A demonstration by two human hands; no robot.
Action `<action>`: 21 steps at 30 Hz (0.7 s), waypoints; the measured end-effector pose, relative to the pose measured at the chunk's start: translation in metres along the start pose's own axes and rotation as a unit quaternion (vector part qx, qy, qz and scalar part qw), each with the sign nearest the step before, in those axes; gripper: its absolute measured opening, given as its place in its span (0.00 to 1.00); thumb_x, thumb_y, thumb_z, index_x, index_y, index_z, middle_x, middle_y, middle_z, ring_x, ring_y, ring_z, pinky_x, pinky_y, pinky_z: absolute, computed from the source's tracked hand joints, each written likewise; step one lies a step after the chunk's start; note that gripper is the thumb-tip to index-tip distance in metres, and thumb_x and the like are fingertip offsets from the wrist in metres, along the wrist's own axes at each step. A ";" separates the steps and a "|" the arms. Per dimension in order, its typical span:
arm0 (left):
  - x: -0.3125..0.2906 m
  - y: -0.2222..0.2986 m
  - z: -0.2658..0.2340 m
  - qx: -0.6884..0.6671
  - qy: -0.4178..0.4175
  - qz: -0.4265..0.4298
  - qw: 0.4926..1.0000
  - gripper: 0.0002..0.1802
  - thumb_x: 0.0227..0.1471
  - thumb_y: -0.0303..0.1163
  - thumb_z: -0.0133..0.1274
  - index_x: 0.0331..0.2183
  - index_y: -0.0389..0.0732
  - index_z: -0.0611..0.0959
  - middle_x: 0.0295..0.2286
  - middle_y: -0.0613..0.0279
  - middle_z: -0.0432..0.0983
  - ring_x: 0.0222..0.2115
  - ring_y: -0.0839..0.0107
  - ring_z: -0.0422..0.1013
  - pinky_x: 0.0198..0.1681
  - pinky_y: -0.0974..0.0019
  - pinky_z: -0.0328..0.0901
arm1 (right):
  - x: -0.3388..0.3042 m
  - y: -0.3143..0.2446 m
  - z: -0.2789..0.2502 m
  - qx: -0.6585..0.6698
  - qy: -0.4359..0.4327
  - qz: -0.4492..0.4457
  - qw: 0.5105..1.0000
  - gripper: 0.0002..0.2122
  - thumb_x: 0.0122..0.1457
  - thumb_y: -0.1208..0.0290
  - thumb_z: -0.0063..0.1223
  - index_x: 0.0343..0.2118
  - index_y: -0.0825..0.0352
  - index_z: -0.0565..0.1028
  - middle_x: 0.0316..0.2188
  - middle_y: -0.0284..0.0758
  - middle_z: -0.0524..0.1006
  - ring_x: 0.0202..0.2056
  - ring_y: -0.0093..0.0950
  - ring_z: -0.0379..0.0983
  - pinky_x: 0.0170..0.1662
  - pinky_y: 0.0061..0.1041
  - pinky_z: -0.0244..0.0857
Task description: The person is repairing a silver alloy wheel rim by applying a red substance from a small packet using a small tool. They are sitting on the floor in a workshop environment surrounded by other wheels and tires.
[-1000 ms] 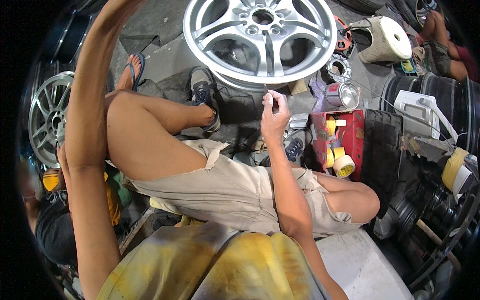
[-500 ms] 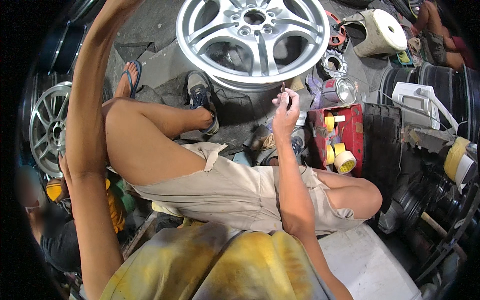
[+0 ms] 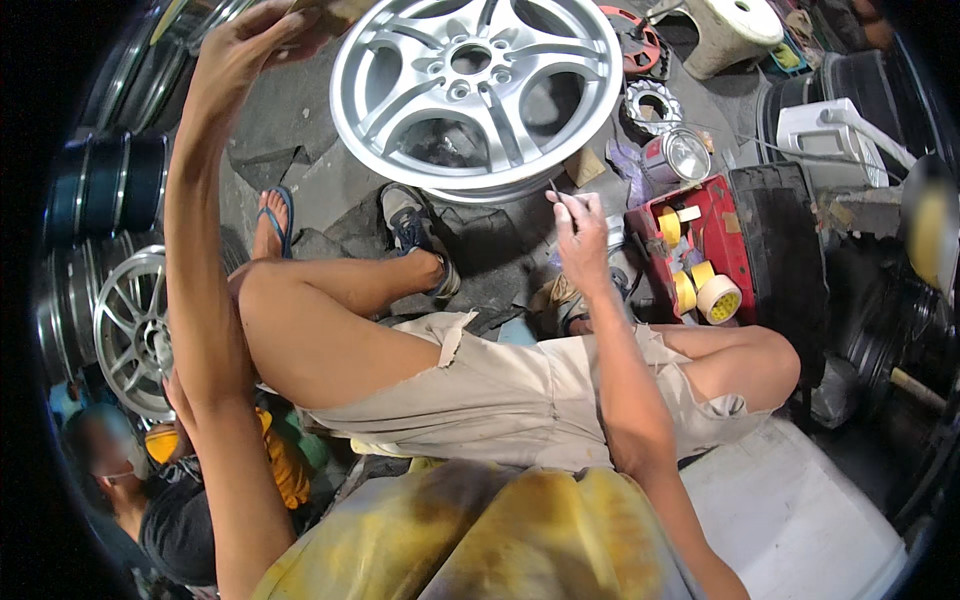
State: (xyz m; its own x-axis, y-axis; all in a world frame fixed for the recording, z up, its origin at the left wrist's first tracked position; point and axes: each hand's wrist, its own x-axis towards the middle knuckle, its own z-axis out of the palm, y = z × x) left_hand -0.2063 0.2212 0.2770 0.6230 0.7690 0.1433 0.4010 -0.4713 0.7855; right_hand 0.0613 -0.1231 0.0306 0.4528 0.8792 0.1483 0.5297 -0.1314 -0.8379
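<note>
A silver alloy wheel rim (image 3: 505,140) lies face up in front of me, raised above the floor. My right hand (image 3: 582,235) is closed by its near right edge, pinching a small, thin, dark sliver (image 3: 554,187) between thumb and fingers. The sliver's tip is close to the rim's edge; I cannot tell whether they touch. At the upper left, my left hand (image 3: 262,38) is raised beyond the rim's left side. Its fingers close on a flat tan piece (image 3: 335,14), partly cut off by the picture's top edge.
To the right stand a red crate (image 3: 708,215) with tape rolls (image 3: 716,298), a metal can (image 3: 682,155) and a white stool (image 3: 735,32). At left another person (image 3: 180,520) sits by a multi-spoke wheel (image 3: 135,330). Stacked dark rims (image 3: 105,190) line the left side.
My left hand has come into view at the top left, holding the flat tan piece. My right hand still pinches the sliver near the rim. The whole view has shifted slightly.
</note>
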 end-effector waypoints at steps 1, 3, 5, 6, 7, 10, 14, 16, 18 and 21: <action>0.001 0.013 0.009 -0.029 0.001 -0.015 0.999 0.16 0.60 0.37 0.61 0.44 0.35 0.85 0.35 0.58 0.84 0.36 0.70 0.81 0.43 0.66 0.77 | 0.005 0.003 -0.015 -0.013 -0.014 -0.024 1.000 0.11 0.66 0.73 0.50 0.47 0.70 0.80 0.35 0.44 0.72 0.39 0.42 0.73 0.45 0.38 0.68; 0.010 0.047 0.043 -0.097 -0.001 -0.046 0.994 0.11 0.60 0.31 0.60 0.39 0.32 0.85 0.31 0.59 0.84 0.32 0.72 0.80 0.38 0.67 0.77 | 0.012 0.000 -0.055 -0.097 -0.043 -0.025 0.994 0.10 0.64 0.74 0.53 0.46 0.69 0.81 0.34 0.45 0.72 0.38 0.42 0.73 0.44 0.39 0.67; -0.006 0.054 0.017 -0.086 -0.005 -0.036 0.996 0.12 0.60 0.31 0.60 0.39 0.31 0.84 0.31 0.58 0.83 0.32 0.72 0.80 0.37 0.67 0.77 | 0.031 -0.024 -0.063 -0.121 -0.114 -0.078 0.983 0.11 0.62 0.76 0.56 0.46 0.68 0.81 0.33 0.44 0.71 0.37 0.43 0.73 0.43 0.40 0.67; -0.006 0.050 0.017 -0.097 -0.016 -0.023 0.995 0.12 0.61 0.31 0.60 0.39 0.31 0.84 0.31 0.58 0.83 0.32 0.72 0.80 0.37 0.67 0.77 | 0.038 -0.030 -0.071 -0.148 -0.139 -0.108 0.973 0.11 0.61 0.76 0.57 0.47 0.68 0.81 0.33 0.44 0.71 0.36 0.43 0.73 0.42 0.41 0.67; -0.005 0.050 0.022 -0.117 -0.014 -0.023 0.993 0.12 0.60 0.31 0.60 0.40 0.30 0.85 0.31 0.57 0.83 0.32 0.72 0.80 0.37 0.68 0.77 | 0.046 -0.041 -0.081 -0.177 -0.170 -0.118 0.962 0.10 0.59 0.77 0.59 0.44 0.68 0.80 0.33 0.43 0.72 0.36 0.44 0.74 0.42 0.41 0.69; -0.005 0.047 0.031 -0.105 -0.039 0.011 0.994 0.12 0.60 0.30 0.59 0.40 0.29 0.85 0.31 0.56 0.83 0.32 0.71 0.80 0.38 0.67 0.78 | 0.069 -0.062 -0.086 -0.215 -0.236 -0.212 0.923 0.08 0.58 0.78 0.59 0.40 0.68 0.80 0.33 0.43 0.73 0.37 0.43 0.75 0.42 0.41 0.70; -0.013 0.049 0.034 -0.113 -0.033 0.044 0.992 0.12 0.57 0.27 0.58 0.39 0.28 0.86 0.30 0.56 0.84 0.30 0.72 0.79 0.35 0.67 0.77 | 0.093 -0.088 -0.068 -0.271 -0.325 -0.284 0.860 0.06 0.57 0.75 0.58 0.38 0.67 0.79 0.37 0.43 0.75 0.42 0.43 0.77 0.46 0.41 0.72; -0.019 0.051 0.033 -0.110 -0.024 0.034 0.993 0.11 0.56 0.27 0.57 0.37 0.28 0.87 0.29 0.56 0.84 0.28 0.72 0.79 0.33 0.68 0.76 | 0.098 -0.081 -0.056 -0.295 -0.311 -0.368 0.825 0.07 0.57 0.74 0.56 0.37 0.69 0.79 0.41 0.46 0.77 0.47 0.43 0.77 0.52 0.39 0.72; -0.023 0.053 0.031 -0.111 -0.016 0.008 0.994 0.11 0.55 0.26 0.57 0.37 0.28 0.87 0.28 0.56 0.84 0.27 0.72 0.79 0.33 0.68 0.76 | 0.103 -0.093 -0.043 -0.330 -0.332 -0.404 0.786 0.07 0.57 0.74 0.55 0.36 0.70 0.79 0.43 0.47 0.77 0.49 0.43 0.76 0.55 0.38 0.71; -0.031 0.047 0.024 -0.105 -0.013 0.049 0.993 0.10 0.54 0.26 0.58 0.34 0.28 0.87 0.26 0.56 0.84 0.26 0.73 0.79 0.32 0.70 0.75 | 0.107 -0.097 -0.030 -0.363 -0.352 -0.414 0.757 0.06 0.55 0.75 0.55 0.35 0.69 0.79 0.47 0.45 0.74 0.51 0.40 0.75 0.55 0.37 0.70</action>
State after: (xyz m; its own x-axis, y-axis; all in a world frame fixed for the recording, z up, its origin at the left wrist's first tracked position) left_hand -0.1907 0.1648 0.2948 0.6701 0.7116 0.2112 0.1910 -0.4402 0.8773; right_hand 0.0800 -0.0301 0.1440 -0.6091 0.7903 -0.0667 0.7931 0.6059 -0.0630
